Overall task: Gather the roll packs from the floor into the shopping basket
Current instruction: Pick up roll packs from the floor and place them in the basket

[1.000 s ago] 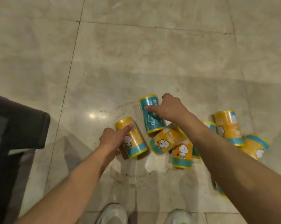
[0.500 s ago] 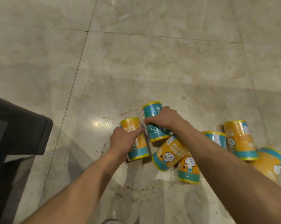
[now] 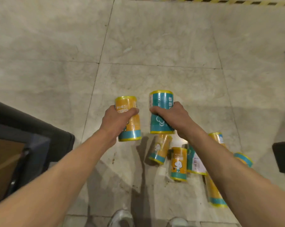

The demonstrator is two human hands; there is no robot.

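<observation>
Orange pack [image 3: 129, 119]: cylinder in glossy film, orange body, teal band at its lower end, yellow rims, cartoon print. The left hand [image 3: 117, 119] is gripping it round the middle, fingers wrapping the label, at frame centre.

Teal pack [image 3: 161, 112]: same shape, teal body, yellow rims, white line drawing. The right hand [image 3: 172, 116] is gripping it round the middle, just right of the orange pack; the two packs are sitting side by side, apart.

Floor packs [image 3: 178, 163]: a loose cluster is lying on its sides at lower centre and lower right, partly hidden under the right forearm; several are touching one another.

Floor [image 3: 154, 46]: pale marble tile with grout lines, taking up the upper half of the frame. A yellow-and-black striped strip [image 3: 204, 0] is running along the top edge.

Basket [image 3: 40, 141]: dark-walled, at the left edge, well apart from the cluster; a brown surface is showing inside, contents hard to tell.

Dark object [image 3: 283, 156]: sitting at the right edge, unidentifiable. White shoes [image 3: 122, 217] are showing at the bottom edge.
</observation>
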